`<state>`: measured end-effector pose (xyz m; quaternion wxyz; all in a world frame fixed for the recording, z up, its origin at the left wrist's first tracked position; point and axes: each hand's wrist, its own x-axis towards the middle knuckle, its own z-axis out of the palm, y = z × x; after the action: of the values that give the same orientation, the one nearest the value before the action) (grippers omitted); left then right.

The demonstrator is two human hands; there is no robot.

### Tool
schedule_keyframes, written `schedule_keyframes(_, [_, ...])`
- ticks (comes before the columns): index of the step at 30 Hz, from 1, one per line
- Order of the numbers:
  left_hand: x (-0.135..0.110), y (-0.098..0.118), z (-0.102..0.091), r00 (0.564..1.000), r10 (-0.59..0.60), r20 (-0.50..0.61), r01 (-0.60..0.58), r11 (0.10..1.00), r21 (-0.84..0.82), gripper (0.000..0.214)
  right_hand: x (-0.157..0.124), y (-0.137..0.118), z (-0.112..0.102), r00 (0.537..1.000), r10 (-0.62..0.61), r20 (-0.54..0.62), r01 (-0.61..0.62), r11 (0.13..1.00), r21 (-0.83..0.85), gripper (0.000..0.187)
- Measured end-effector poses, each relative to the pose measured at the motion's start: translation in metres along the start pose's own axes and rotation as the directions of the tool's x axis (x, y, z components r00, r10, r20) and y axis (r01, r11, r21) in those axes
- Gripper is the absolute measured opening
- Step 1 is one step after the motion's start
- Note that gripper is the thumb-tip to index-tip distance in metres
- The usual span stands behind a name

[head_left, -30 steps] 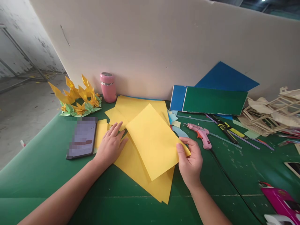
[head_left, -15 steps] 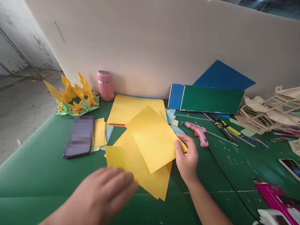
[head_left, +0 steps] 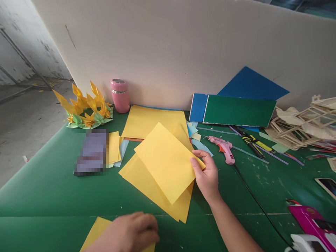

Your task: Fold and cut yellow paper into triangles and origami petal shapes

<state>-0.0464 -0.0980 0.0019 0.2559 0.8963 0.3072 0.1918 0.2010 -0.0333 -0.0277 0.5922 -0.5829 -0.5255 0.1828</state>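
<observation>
My right hand pinches the right edge of a yellow paper sheet, thumb on top, holding it slightly lifted over more yellow sheets on the green table. Low at the near edge, my left hand rests curled on a separate yellow sheet, its fingers blurred. A larger stack of yellow paper lies further back.
A phone, small yellow paper pieces, yellow origami flowers and a pink flask lie left. A pink glue gun with its black cord, tools, blue and green boards, wooden models and a magenta object lie right.
My left hand left the paper pile and drew one yellow sheet toward the near table edge. My right hand kept its pinch on the top sheet and shifted slightly left.
</observation>
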Motion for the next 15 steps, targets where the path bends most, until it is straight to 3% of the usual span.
schedule_keyframes(2, [0.018,-0.011,-0.015,0.979,-0.203,0.003,0.200,0.965,-0.167,0.022,0.000,0.000,0.001,0.999,0.040,0.017,-0.041,0.998,0.044,0.023])
schedule_keyframes(4, [0.035,-0.023,-0.027,0.892,-0.453,-0.008,0.428,0.848,-0.311,0.030,0.000,-0.001,0.001,0.995,0.097,0.028,-0.099,0.991,0.092,0.025])
schedule_keyframes(5, [0.041,-0.028,-0.030,0.860,-0.511,0.000,0.474,0.798,-0.371,0.032,0.000,0.000,0.001,0.992,0.127,0.029,-0.129,0.985,0.116,0.026])
schedule_keyframes(7, [0.051,-0.036,-0.033,0.820,-0.571,-0.033,0.496,0.740,-0.454,0.036,0.000,0.000,0.001,0.984,0.176,0.026,-0.178,0.970,0.168,0.028])
schedule_keyframes(10, [0.058,-0.040,-0.026,0.785,-0.607,-0.124,0.437,0.684,-0.584,0.050,-0.001,0.000,0.002,0.976,0.208,0.065,-0.217,0.947,0.238,0.030])
schedule_keyframes(15, [0.063,-0.045,-0.017,0.698,-0.674,-0.239,0.414,0.654,-0.633,0.050,-0.004,-0.007,0.002,0.961,0.098,0.257,-0.155,0.965,0.210,0.021])
